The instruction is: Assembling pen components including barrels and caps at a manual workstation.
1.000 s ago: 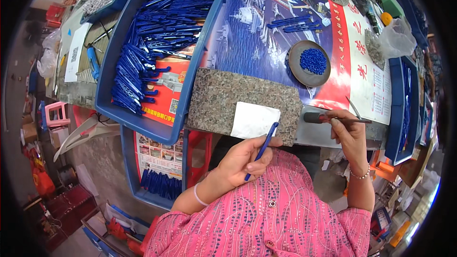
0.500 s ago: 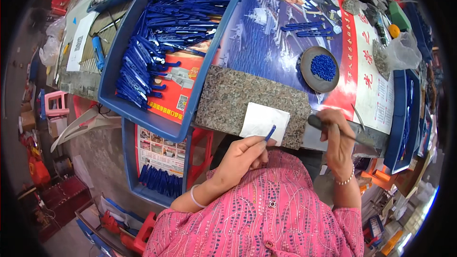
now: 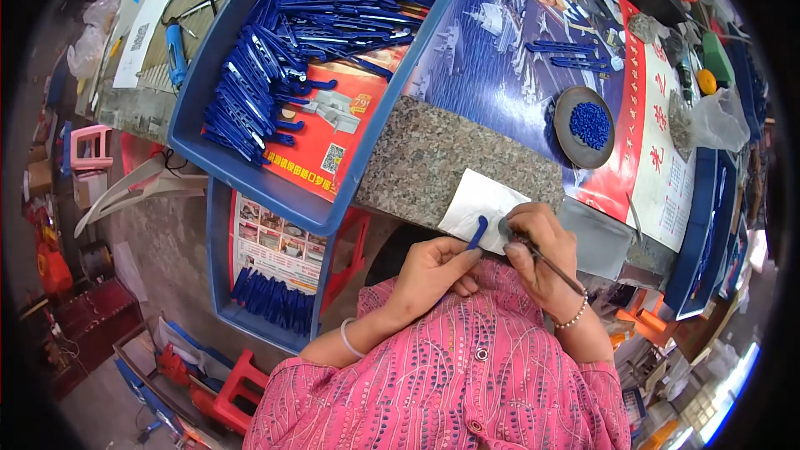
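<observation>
My left hand [image 3: 442,273] pinches a slim blue strip with a hooked end [image 3: 478,232] between thumb and fingers. The hook sticks out over a folded white sheet [image 3: 469,200], which lies on a speckled granite slab [image 3: 467,150] at the table's near edge. Close on the right, my right hand [image 3: 543,254] is closed around a thin dark tool with a rounded end [image 3: 557,270]. That rounded end is just beside the blue hook; contact cannot be made out. A large blue tray [image 3: 310,225] at left holds many similar blue strips [image 3: 250,100].
A round dark dish [image 3: 568,146] of small blue pellets stands on the poster-covered table at right, with several blue strips [image 3: 575,54] beyond it. Lower left, another blue tray [image 3: 218,283] holds more strips. A blue-handled tool [image 3: 174,54] lies far left; another blue tray [image 3: 685,275] stands right.
My right hand has swung left with its tool, from beside the slab to close by my left hand. The view has shifted slightly. The blue hook now shows more over the white sheet.
</observation>
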Motion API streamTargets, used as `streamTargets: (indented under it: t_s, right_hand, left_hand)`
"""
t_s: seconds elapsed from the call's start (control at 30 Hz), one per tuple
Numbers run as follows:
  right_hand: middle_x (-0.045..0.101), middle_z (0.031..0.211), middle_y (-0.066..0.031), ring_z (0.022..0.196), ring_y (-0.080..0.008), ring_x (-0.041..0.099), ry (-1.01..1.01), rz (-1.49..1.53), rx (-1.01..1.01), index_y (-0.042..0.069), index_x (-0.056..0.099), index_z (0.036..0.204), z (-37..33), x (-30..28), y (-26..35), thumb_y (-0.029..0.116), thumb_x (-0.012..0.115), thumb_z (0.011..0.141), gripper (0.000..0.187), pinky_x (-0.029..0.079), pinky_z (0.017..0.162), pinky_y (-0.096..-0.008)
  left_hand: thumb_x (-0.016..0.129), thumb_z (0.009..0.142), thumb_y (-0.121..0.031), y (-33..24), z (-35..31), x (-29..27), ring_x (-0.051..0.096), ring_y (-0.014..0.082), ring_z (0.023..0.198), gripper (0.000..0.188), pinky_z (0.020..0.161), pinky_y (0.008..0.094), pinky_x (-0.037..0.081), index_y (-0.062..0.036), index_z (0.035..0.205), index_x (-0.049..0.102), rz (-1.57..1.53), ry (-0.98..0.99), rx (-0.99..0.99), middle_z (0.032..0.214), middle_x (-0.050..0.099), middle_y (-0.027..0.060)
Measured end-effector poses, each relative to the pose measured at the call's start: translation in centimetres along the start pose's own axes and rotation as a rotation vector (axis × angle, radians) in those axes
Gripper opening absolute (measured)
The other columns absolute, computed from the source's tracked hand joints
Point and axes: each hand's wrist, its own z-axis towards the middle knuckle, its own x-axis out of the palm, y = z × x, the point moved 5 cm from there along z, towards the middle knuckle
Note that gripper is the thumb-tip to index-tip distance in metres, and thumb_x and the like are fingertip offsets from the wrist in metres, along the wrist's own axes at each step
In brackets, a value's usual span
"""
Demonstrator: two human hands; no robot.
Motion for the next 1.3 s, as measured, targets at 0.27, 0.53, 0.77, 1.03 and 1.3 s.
streamTargets:
  t_s: [0.27,0.53,0.77,1.03,1.3]
  right_hand:
    - [0.059,0.091,-0.0161,0.067,-0.0257,0.060,-0.072,0.298,0.021,0.001,0.056,0.094,-0.6,0.2,0.7,0.029,0.042,0.093,0.031,0.047,0.056,-0.0309]
    - [0.063,0.092,-0.0158,0.065,-0.0212,0.060,-0.070,0.118,-0.021,0.001,0.056,0.089,0.2,1.4,1.5,0.034,0.034,0.096,0.040,0.047,0.056,-0.0287]
    - [0.061,0.088,-0.0176,0.066,-0.0292,0.062,0.132,0.164,-0.079,0.000,0.055,0.093,0.9,2.6,1.2,0.007,0.055,0.078,0.016,0.049,0.054,-0.0325]
    - [0.063,0.089,-0.0183,0.066,-0.0242,0.063,0.085,-0.088,-0.153,0.000,0.054,0.090,0.7,0.8,3.5,0.011,0.047,0.087,0.014,0.051,0.059,-0.0307]
    - [0.065,0.088,-0.0167,0.058,-0.0209,0.061,0.069,0.115,0.060,0.000,0.057,0.089,2.1,1.8,1.6,0.023,0.038,0.094,0.030,0.049,0.055,-0.0290]
  left_hand:
    - [0.050,0.093,-0.017,0.3,0.6,0.2,0.051,0.0054,0.048,0.023,0.043,0.0178,0.039,0.0009,0.085,0.061,0.031,0.060,-0.023,0.070,0.061,0.0040]
    - [0.050,0.093,-0.018,0.4,0.8,0.1,0.043,0.0036,0.044,0.024,0.040,0.0186,0.032,-0.0014,0.077,0.058,-0.005,0.075,-0.004,0.061,0.055,0.0000]
    - [0.052,0.091,-0.020,0.5,0.9,0.1,0.046,0.0044,0.045,0.026,0.042,0.0204,0.035,-0.0008,0.074,0.058,-0.061,0.084,0.012,0.059,0.055,0.0003]
    - [0.051,0.092,-0.018,0.4,0.6,-0.2,0.043,0.0041,0.045,0.025,0.041,0.0185,0.033,-0.0014,0.074,0.057,-0.003,0.089,-0.001,0.060,0.054,0.0006]
    - [0.053,0.091,-0.022,0.3,1.0,-0.5,0.046,0.0040,0.047,0.025,0.043,0.0195,0.036,-0.0003,0.080,0.060,-0.009,0.082,-0.027,0.061,0.056,0.0006]
